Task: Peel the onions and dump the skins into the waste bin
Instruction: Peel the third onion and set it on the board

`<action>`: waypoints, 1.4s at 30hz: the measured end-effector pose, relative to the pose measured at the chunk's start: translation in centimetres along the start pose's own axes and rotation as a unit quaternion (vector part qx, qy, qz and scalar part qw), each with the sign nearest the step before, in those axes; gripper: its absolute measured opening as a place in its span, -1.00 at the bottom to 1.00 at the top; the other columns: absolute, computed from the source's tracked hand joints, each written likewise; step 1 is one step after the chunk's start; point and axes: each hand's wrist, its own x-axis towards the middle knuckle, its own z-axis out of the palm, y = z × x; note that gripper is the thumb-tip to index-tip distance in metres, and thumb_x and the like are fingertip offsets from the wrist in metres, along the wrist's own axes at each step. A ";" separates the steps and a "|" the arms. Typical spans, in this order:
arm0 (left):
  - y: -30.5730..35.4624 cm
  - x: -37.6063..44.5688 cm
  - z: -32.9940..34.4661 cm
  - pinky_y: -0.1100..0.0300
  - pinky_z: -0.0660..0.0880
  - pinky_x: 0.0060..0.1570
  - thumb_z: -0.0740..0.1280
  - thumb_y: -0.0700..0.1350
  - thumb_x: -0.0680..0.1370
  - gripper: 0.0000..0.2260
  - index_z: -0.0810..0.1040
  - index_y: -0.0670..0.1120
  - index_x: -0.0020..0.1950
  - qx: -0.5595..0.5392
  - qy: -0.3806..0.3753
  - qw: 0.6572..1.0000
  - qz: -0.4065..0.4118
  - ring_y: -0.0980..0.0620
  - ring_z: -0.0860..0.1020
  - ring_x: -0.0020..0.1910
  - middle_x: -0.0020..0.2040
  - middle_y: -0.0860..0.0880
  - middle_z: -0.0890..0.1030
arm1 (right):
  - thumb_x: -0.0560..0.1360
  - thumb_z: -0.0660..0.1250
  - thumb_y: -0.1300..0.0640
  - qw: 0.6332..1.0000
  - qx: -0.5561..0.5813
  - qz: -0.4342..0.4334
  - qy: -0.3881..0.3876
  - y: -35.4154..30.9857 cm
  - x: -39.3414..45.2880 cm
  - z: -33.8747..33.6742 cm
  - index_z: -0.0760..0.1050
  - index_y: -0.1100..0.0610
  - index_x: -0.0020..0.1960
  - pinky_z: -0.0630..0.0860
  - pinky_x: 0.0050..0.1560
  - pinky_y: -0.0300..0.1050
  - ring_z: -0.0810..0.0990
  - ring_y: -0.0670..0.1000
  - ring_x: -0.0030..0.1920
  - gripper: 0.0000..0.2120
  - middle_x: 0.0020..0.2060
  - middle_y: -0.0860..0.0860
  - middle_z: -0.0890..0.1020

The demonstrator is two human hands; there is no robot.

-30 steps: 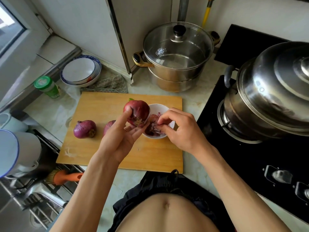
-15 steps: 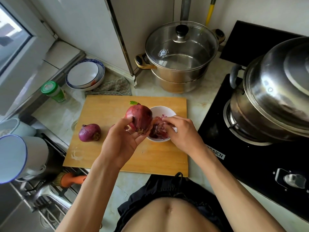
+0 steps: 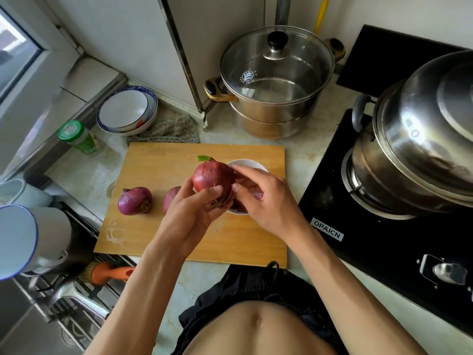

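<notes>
Red-skinned and still wearing a green sprout at its top, an onion is held up over a wooden cutting board — the left hand grips it from below, thumb across its front and fingers curled behind. The right hand meets the onion on its right side, thumb and fingertips touching the skin near the root end; whether they pinch a strip of peel cannot be told. Just behind both hands sits a small white bowl holding purple skins, mostly hidden by the right hand. Two more onions lie on the board to the left: one in full view, another partly covered by the left hand.

Beyond the board stand a steel pot with a glass lid, a grey cloth, stacked bowls and a green-capped jar near the window. On the right — a black gas stove carrying a large covered steel pot. White enamel mugs and an orange-handled brush sit at the left, by the sink.
</notes>
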 end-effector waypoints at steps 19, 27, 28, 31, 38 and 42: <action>-0.9 -0.5 0.1 0.04 0.65 -0.05 0.45 -0.32 0.38 -0.51 0.42 -0.06 0.24 -0.056 0.047 0.992 0.104 -0.22 0.68 0.06 0.19 -0.23 0.61 | 0.42 0.56 0.14 0.991 0.045 0.108 0.064 -1.6 -0.9 0.7 0.69 0.14 -0.06 0.62 -0.10 -0.17 0.67 -0.14 -0.19 -0.87 -0.19 -0.07 0.72; -1.1 -0.6 0.4 -0.01 0.65 0.06 0.48 -0.30 0.36 -0.51 0.41 -0.03 0.21 -0.042 0.076 0.988 0.130 -0.27 0.65 0.17 0.18 -0.19 0.60 | 0.39 0.57 0.09 0.991 0.037 0.121 0.038 -2.1 -1.1 0.8 0.69 0.08 0.00 0.61 -0.09 -0.24 0.66 -0.17 -0.18 -0.80 -0.19 -0.10 0.71; -1.1 -0.6 0.5 -0.02 0.64 0.09 0.49 -0.28 0.37 -0.51 0.41 -0.03 0.21 -0.038 0.084 0.988 0.126 -0.28 0.64 0.20 0.19 -0.19 0.59 | 0.38 0.57 0.05 0.993 0.015 0.114 0.034 -2.3 -1.1 1.0 0.68 0.08 0.01 0.61 -0.08 -0.24 0.66 -0.17 -0.16 -0.76 -0.18 -0.11 0.70; -1.0 -0.7 0.9 -0.03 0.63 0.10 0.51 -0.24 0.34 -0.51 0.41 -0.01 0.19 -0.018 0.095 0.988 0.121 -0.22 0.67 0.15 0.19 -0.18 0.59 | 0.40 0.54 0.01 0.992 -0.023 0.115 0.038 -2.7 -1.1 1.0 0.67 0.08 0.02 0.62 -0.06 -0.13 0.66 -0.16 -0.15 -0.76 -0.17 -0.10 0.70; -1.1 -0.9 1.2 0.04 0.61 0.02 0.52 -0.23 0.33 -0.50 0.39 0.00 0.17 -0.005 0.102 0.987 0.124 -0.13 0.69 0.06 0.21 -0.20 0.59 | 0.40 0.48 0.07 0.994 -0.028 0.097 0.033 -3.0 -1.0 0.7 0.68 0.12 -0.09 0.60 0.11 -0.03 0.67 -0.10 -0.23 -0.85 -0.26 -0.08 0.71; -1.1 -1.0 1.0 0.03 0.63 0.00 0.53 -0.22 0.33 -0.51 0.40 -0.02 0.17 0.002 0.102 0.987 0.123 -0.12 0.70 0.05 0.18 -0.19 0.59 | 0.39 0.49 0.15 0.995 -0.019 0.090 0.027 -2.9 -1.0 0.3 0.70 0.12 -0.11 0.60 0.09 -0.05 0.69 -0.14 -0.21 -0.90 -0.25 -0.07 0.73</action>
